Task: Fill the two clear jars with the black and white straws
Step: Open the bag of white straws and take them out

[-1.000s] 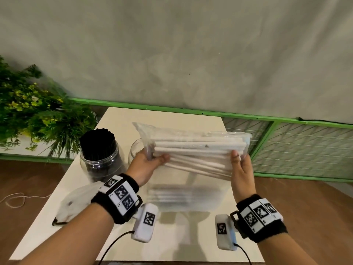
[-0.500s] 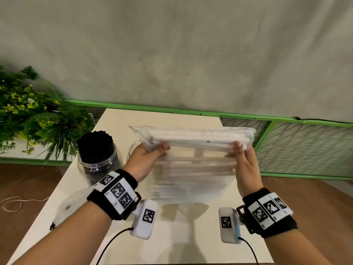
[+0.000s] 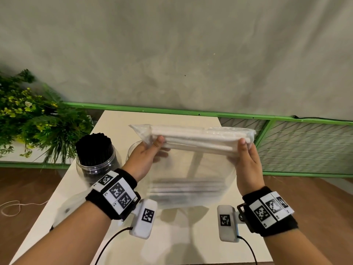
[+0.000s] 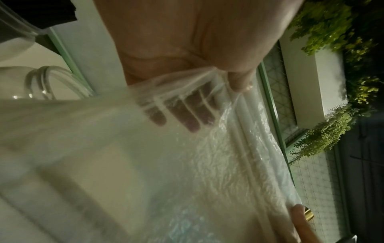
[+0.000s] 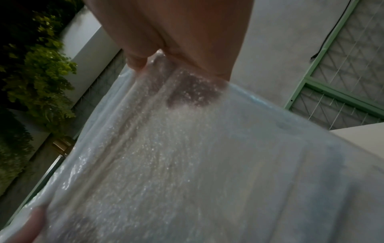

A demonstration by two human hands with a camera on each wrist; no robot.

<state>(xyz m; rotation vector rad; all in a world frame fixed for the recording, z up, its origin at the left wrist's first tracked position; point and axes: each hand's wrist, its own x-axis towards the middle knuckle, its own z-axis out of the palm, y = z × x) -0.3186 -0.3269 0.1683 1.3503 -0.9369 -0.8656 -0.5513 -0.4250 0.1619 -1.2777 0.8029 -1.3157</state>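
Note:
A clear plastic bag (image 3: 193, 169) of white straws (image 3: 198, 139) hangs above the table, held level between both hands. My left hand (image 3: 147, 152) pinches its left end, thumb on the near face and fingers behind the film (image 4: 187, 115). My right hand (image 3: 246, 155) pinches the right end the same way (image 5: 187, 92). More white straws (image 3: 185, 188) lie blurred in the bag's lower part. One clear jar (image 3: 95, 161) packed with black straws (image 3: 93, 148) stands at the left. A second clear jar (image 3: 133, 150) shows only its rim behind my left hand.
The white table (image 3: 172, 241) runs away from me towards a green rail (image 3: 191, 111) and grey wall. A leafy plant (image 3: 38, 121) sits at the left, green mesh fencing (image 3: 305, 146) at the right. A crumpled clear bag (image 3: 65, 211) lies near the table's left edge.
Both hands have lifted the bag and drawn its top edge level. Straws have slid down into the bag's lower part. The jars have stayed put.

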